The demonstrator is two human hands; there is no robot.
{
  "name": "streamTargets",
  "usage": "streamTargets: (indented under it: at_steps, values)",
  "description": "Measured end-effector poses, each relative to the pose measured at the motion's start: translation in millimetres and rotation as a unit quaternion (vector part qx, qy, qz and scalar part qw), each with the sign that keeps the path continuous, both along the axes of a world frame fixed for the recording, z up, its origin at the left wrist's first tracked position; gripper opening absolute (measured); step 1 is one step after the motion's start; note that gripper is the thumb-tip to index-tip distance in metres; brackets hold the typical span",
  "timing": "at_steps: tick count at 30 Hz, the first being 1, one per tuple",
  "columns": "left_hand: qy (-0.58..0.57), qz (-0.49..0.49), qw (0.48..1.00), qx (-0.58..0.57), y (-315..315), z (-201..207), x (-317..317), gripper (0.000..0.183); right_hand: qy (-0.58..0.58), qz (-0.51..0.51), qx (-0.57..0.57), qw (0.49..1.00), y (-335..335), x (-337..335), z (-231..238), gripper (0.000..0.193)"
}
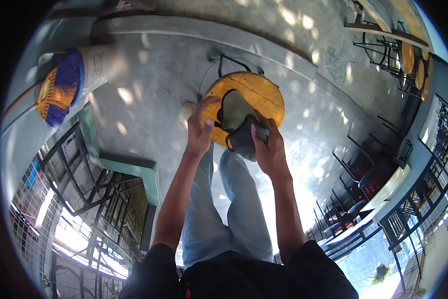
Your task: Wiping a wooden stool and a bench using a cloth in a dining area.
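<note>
My right hand [269,145] is closed on a soft-looking dark grey piece [244,139] with a thin black edge; its exact kind I cannot make out. Against it lies a rounded olive-grey panel [236,108] bordered in black, and whether the two are joined is unclear. Under both is a round yellow wooden stool [269,94] with worn, scratched paint. My left hand [201,130] hovers at the stool's left side, thumb and forefinger apart, close to the panel's black border. Nothing shows between those fingers.
Left, a pale bucket [95,65] lies near a purple and orange broom head [62,92]. Black metal frames [91,174] stand lower left beside a green ledge [129,167]. Dark chairs [351,214] line the right; more yellow stools [407,57] are at upper right. A concrete step [204,31] crosses behind.
</note>
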State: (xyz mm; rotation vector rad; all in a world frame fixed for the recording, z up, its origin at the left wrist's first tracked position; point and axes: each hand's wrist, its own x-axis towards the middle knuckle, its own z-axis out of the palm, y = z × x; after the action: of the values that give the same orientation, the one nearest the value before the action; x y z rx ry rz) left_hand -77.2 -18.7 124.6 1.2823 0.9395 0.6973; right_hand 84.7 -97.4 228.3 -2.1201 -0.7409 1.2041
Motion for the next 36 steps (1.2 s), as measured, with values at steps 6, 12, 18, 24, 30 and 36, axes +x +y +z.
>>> streamTargets:
  at_steps: [6, 12, 18, 24, 30, 36]
  values:
    - [0.055, -0.212, 0.976, -0.01, -63, 33, -19, 0.075, 0.087, 0.042, 0.003, 0.995, -50, 6, -9, 0.037]
    - [0.129, -0.044, 0.988, 0.07, -115, 35, 3, 0.014, 0.153, 0.001, -0.056, 0.987, -73, 34, 4, 0.036]
    - [-0.013, 0.002, 0.999, 0.03, -84, 42, 14, 0.014, 0.131, -0.009, -0.024, 0.991, -95, 38, 6, 0.036]
    - [-0.009, -0.058, 0.947, 0.317, -4, 74, 24, 0.007, 0.074, -0.017, 0.132, 0.988, -80, 52, 24, 0.038]
    - [-0.067, -0.12, 0.95, 0.279, 37, 95, 2, 0.016, -0.104, -0.011, 0.282, 0.954, -40, 57, 61, 0.028]
    - [-0.023, -0.219, 0.831, 0.512, 43, 119, -12, 0.028, -0.297, 0.072, 0.343, 0.888, -42, 52, 54, 0.024]
